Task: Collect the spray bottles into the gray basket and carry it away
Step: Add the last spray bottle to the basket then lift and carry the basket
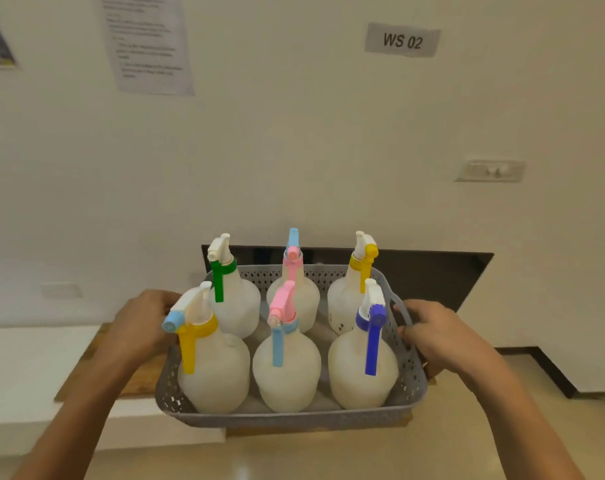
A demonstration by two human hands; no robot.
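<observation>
The gray perforated basket (406, 386) is held up in front of me, above the floor and the table edge. Several translucent white spray bottles stand upright inside it in two rows, among them one with a green trigger (221, 271), one with a yellow trigger and light blue nozzle (190, 337), and one with a blue trigger (372, 341). My left hand (145, 323) grips the basket's left end, partly hidden behind a bottle. My right hand (436, 334) grips the handle at the basket's right end.
A wooden tabletop (86, 362) lies below left of the basket, with a white ledge (27, 355) beyond it. A dark panel (429, 275) sits behind the basket against the white wall. Papers, a "WS 02" label (402, 40) and a switch plate (490, 170) hang on the wall.
</observation>
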